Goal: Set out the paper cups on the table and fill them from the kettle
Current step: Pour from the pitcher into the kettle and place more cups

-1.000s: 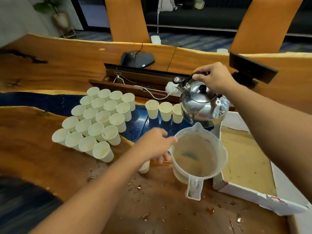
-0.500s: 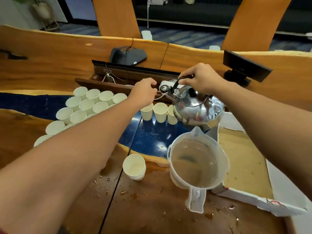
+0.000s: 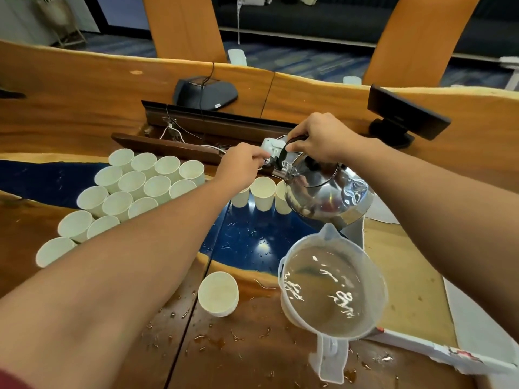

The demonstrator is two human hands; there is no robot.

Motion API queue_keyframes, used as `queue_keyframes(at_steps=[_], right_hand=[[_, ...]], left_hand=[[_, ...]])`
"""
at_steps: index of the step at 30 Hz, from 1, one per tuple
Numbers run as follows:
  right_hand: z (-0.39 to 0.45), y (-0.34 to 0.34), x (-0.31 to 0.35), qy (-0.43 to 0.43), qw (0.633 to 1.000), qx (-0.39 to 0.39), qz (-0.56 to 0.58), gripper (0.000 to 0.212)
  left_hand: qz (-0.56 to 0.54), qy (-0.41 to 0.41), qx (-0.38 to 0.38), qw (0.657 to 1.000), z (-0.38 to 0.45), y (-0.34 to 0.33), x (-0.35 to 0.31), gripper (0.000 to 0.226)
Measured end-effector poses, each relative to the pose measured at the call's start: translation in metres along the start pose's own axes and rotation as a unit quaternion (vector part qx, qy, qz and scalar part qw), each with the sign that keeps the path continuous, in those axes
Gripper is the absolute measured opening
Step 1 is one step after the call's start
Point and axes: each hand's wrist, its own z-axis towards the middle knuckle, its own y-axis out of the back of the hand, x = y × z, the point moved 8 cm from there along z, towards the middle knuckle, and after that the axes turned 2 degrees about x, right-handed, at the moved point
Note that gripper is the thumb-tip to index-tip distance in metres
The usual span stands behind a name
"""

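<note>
Right hand (image 3: 320,137) grips the slick steel kettle (image 3: 325,192) by its black handle, left hand (image 3: 241,167) pinches the spout cap; the cups (image 3: 262,193) below look flimsy and tippy.

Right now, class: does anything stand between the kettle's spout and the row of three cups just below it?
Yes. The left hand pinches the cap at the spout tip of the kettle, right above the three cups. The right hand holds the handle.

Right hand (image 3: 320,136) grips kettle (image 3: 325,192) handle; left hand (image 3: 241,167) pinches spout.
</note>
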Motion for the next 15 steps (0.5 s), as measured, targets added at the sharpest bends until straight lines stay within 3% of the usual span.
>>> queue_keyframes(at_steps=[15], right_hand=[[0.017,-0.003,0.011,0.005,0.999,0.013,-0.046,0.023]], left_hand=[[-0.108,0.049,0.019,0.993,0.006,-0.001,0.002,0.019]])
